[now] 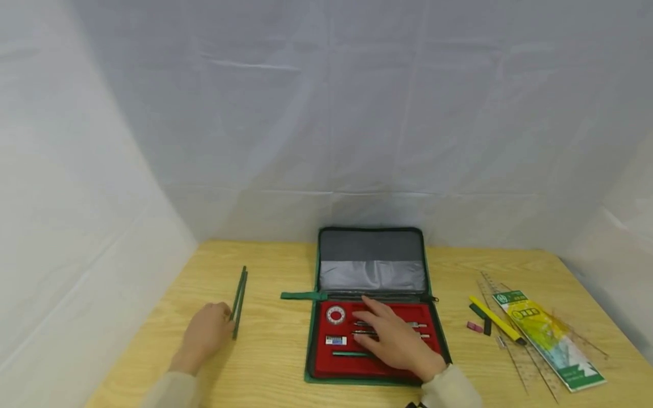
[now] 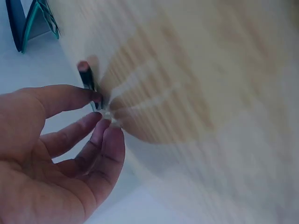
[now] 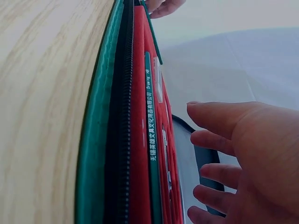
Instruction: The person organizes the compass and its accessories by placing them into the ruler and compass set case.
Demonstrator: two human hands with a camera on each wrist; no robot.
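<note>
Two dark green pencils point(image 1: 240, 300) lie side by side on the left of the table. My left hand point(image 1: 206, 331) is at them; in the left wrist view its thumb and fingertips pinch a pencil point(image 2: 87, 77) seen end-on. Over the right part of an open zip case point(image 1: 312, 362) hovers my right hand point(image 1: 395, 337), its fingers spread and holding nothing. The case's red tray holds a green pencil point(image 1: 349, 354), a white ring-shaped piece point(image 1: 335, 315), an eraser point(image 1: 335, 340) and metal drawing instruments point(image 1: 419, 325), partly hidden by the right hand.
Right of the case lie a yellow cutter knife point(image 1: 495, 318), small dark green pieces point(image 1: 478, 310), a pink piece point(image 1: 474, 327), a small sharpener-like piece point(image 1: 501, 341), clear rulers point(image 1: 521, 362) and a green-yellow packet point(image 1: 548, 340). White sheeting point(image 1: 326, 113) walls the table.
</note>
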